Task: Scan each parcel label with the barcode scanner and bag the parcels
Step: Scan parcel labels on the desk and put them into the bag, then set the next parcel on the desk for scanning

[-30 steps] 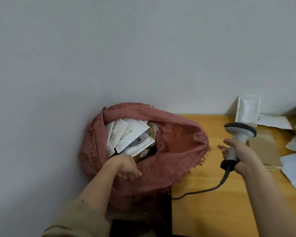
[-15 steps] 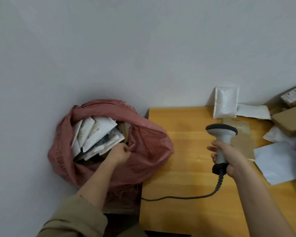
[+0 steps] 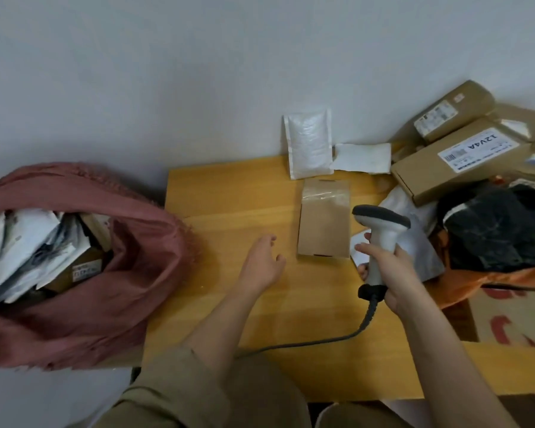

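Far left, pink woven bag (image 3: 115,291) sits beside the table, mouth open, stuffed with white and brown parcels (image 3: 28,245). Wooden table (image 3: 226,193) to its right. Left hand (image 3: 261,261) hovers over bare tabletop, fingers loose and holding nothing, just left of a flat brown parcel (image 3: 323,230) lying on the table. White padded mailer (image 3: 309,143) leans on the wall behind it. Right hand (image 3: 396,273) grips the barcode scanner (image 3: 380,236) by its handle, head up, cable trailing across the table. Far right, a heap: brown box labelled 12V4A (image 3: 464,162), black plastic parcel (image 3: 501,233).
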Demonstrator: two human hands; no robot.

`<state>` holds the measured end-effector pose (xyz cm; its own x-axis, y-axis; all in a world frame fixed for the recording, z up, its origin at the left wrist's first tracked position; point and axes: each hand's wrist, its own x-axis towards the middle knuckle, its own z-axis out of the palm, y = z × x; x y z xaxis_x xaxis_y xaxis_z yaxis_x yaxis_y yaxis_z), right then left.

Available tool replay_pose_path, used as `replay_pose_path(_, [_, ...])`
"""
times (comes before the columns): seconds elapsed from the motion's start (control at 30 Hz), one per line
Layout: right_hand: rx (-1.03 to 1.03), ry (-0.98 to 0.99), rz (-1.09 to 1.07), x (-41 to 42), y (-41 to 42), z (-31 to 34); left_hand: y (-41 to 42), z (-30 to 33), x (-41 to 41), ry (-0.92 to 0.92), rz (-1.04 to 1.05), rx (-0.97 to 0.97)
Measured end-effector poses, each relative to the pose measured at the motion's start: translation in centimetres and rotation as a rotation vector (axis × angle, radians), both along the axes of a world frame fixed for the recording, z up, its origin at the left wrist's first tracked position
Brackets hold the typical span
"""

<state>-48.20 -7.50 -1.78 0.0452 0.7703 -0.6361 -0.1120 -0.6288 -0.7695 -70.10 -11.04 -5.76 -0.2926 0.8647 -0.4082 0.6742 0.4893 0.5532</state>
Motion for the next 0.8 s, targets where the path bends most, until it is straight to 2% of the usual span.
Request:
replay_pose_path(0.17, [-0.035,0.061,0.051,-0.1,1.2,-2.4,1.7,-1.2,3.0,-0.134,-0.147,-0.088])
replay_pose_path(0.3, [-0.101,0.097,0.064,-0.2,1.6,-3.3,2.3,-2.0,3.9,-0.2,-0.151,-0.153])
replay_pose_path(0.47, [-0.114,0.091,0.13,-0.7,1.6,-3.4,2.3,-2.6,3.9,-0.288,-0.068,-0.125])
replay_pose_path(0.63, [-0.075,0.123,0.095,-1.2,1.6,-3.0,1.8,-2.8,3.2,-0.226,0.0,-0.066])
replay_pose_path(0.8, [-0.02,0.195,0.124,-3.2,1.7,-1.9,1.2,-2.9,2.6,-0.423,0.168,-0.033])
